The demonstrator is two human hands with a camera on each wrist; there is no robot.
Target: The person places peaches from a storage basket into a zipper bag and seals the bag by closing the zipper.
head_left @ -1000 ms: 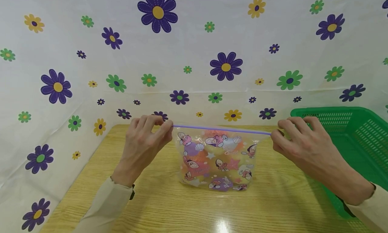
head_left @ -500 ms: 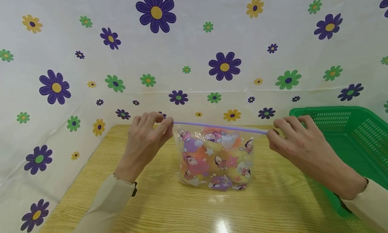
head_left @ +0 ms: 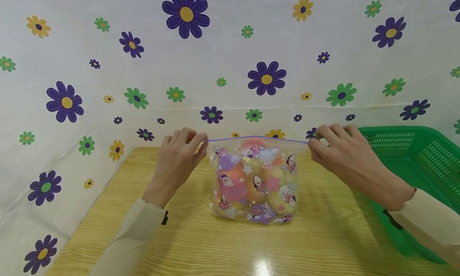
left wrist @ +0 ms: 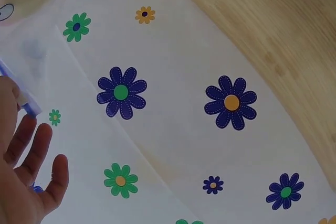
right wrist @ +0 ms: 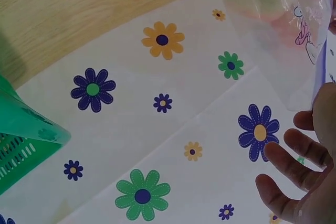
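Note:
A clear zip bag [head_left: 256, 180] printed with cartoon figures, stars and shells hangs upright between both hands, close over the wooden table. Through its film show several rounded yellow, orange and pink things that look like fruit. A thin purple zip strip runs along its top edge. My left hand [head_left: 181, 156] pinches the strip's left end between thumb and forefinger; in the left wrist view its other fingers [left wrist: 39, 145] spread away from the bag. At the opposite end my right hand [head_left: 339, 156] pinches the strip the same way, with the remaining fingers [right wrist: 286, 166] loosely bent.
A green plastic basket [head_left: 399, 160] with slotted walls stands at the right, beside and beneath the right forearm. White flower-printed cloth [head_left: 215, 48] rises behind and to the left of the wooden table [head_left: 201, 248].
Both hands have risen slightly, and the right hand has come left toward the other. The bag's top edge, formerly stretched straight and slanted, now bows gently upward and sits more level.

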